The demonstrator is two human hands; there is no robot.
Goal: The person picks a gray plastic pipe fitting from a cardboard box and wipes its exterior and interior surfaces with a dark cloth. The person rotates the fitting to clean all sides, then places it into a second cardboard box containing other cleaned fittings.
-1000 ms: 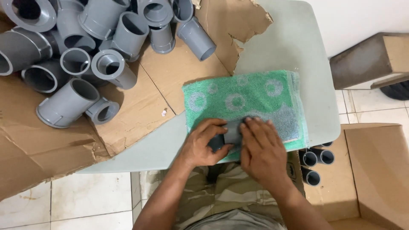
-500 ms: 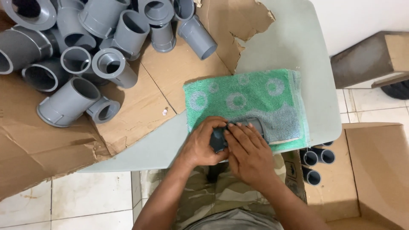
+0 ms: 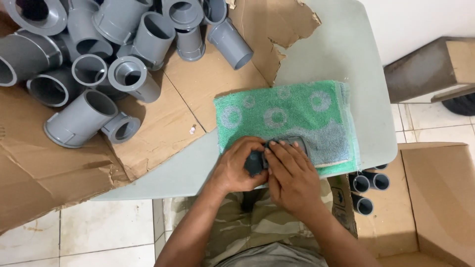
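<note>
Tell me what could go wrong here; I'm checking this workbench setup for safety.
The pipe fitting sits at the table's near edge, gripped by the left hand and right hand; a slip could drop it to the floor. The towel overhangs that edge and might slide. The heaped gray fittings on torn cardboard could roll.
</note>
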